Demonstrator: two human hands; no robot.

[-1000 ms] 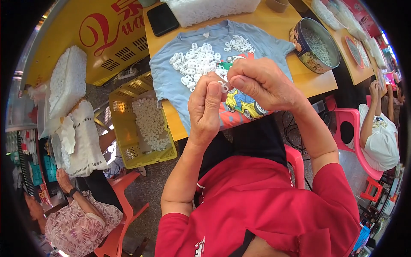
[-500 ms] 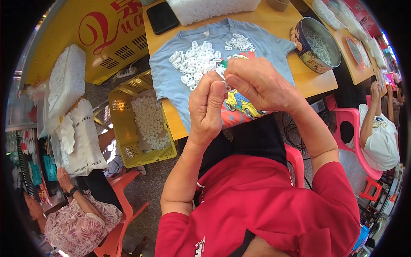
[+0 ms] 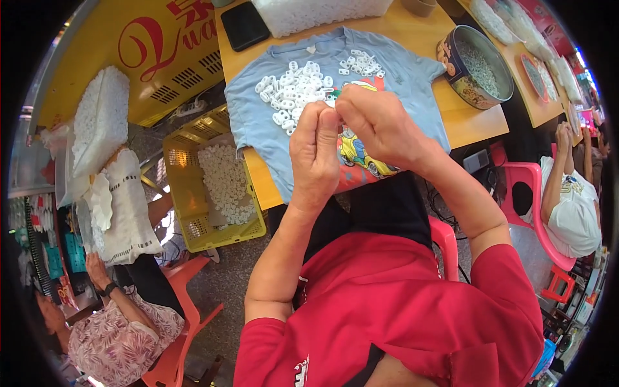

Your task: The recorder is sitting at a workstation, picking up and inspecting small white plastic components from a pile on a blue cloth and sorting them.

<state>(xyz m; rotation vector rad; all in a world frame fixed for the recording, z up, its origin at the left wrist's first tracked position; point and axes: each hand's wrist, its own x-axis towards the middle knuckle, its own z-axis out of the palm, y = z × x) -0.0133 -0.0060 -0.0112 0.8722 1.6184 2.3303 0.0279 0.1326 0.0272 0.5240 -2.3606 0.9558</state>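
A grey-blue T-shirt [image 3: 255, 122] with a coloured car print lies spread over the wooden table. On its left half sits a heap of small white plastic pieces [image 3: 300, 90], each with two holes. A smaller group of the same pieces [image 3: 361, 63] lies to the right, farther off. Above the shirt's near part, my left hand [image 3: 314, 151] is closed, thumb pressed to its fingers. My right hand [image 3: 380, 126] is closed too, its fingertips meeting the left ones. Whatever they pinch is tiny and hidden by the fingers.
A round tin [image 3: 454, 80] of small metallic-looking parts stands at the right. Behind the shirt are a black flat tray-like slab [image 3: 245, 27] and a bulky white bag [image 3: 322, 18]. A yellow crate [image 3: 225, 242] sits lower left. Seated people [image 3: 122, 335] flank both sides.
My hands have drawn closer together, and the left has turned slightly. A whitish bit that showed between the fingers is now covered.
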